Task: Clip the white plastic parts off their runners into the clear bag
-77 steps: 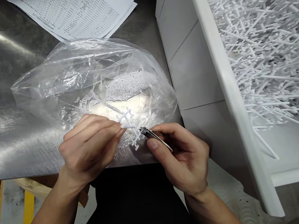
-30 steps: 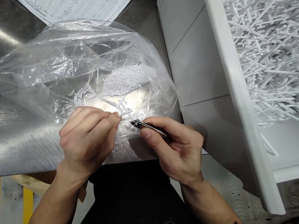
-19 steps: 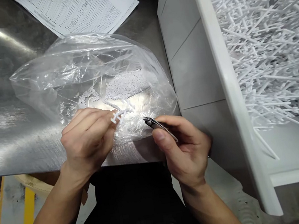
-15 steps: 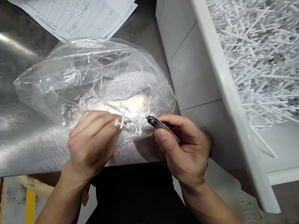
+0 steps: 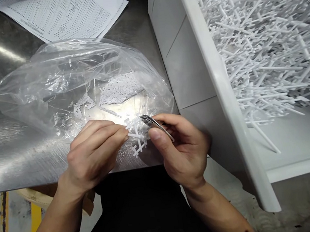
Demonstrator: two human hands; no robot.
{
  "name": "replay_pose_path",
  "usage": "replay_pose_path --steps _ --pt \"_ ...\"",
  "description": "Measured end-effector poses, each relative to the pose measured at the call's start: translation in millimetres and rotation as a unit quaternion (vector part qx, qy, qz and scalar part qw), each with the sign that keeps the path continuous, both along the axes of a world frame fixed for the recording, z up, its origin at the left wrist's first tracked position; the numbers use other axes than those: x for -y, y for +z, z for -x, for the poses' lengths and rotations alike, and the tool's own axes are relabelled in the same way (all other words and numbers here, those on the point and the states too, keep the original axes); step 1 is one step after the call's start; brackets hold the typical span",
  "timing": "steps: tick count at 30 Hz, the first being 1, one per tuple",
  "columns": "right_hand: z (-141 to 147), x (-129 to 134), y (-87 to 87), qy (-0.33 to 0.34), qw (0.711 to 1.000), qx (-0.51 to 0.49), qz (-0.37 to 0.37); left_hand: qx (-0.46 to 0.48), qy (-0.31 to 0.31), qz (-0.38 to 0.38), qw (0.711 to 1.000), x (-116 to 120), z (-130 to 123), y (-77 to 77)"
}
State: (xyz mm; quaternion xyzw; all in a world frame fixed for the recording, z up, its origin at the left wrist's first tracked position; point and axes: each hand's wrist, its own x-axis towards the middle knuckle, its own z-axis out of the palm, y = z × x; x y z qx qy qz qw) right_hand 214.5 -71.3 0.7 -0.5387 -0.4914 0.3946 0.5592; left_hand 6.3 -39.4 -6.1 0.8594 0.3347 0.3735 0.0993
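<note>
My left hand pinches the stem of a branched white plastic piece that sticks out to the right of its fingertips. In my right hand is a metal nail clipper, its jaws at the upper right arms of the white piece; whether they touch it I cannot tell. Behind both hands an open clear plastic bag lies on the metal table. A heap of tiny white bits rests in the bag, with a smaller patch beside it.
On the right stands a large white bin holding a pile of branched white plastic pieces. Printed sheets lie at the back of the table. Below the table's front edge, part of a round container shows at the left.
The white piece has turned in my left hand, so its branches now face the clipper. My right hand has brought the clipper closer to it. The whole view has shifted slightly.
</note>
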Motion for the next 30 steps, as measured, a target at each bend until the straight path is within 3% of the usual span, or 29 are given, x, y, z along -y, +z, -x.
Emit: replay_pose_path --steps 11,23,30 --pt "1 0 -1.9 0.015 0.999 -0.006 -0.028 -0.003 -0.037 0.009 0.999 2 5 -5.1" --pt "4 -8 6.1 -0.005 1.0 -0.023 0.013 -0.027 0.007 0.003 1.0 0 -2 -2.2" --pt "3 4 2.0 0.034 0.999 -0.023 -0.013 -0.028 0.006 0.008 1.0 0 -4 -0.7"
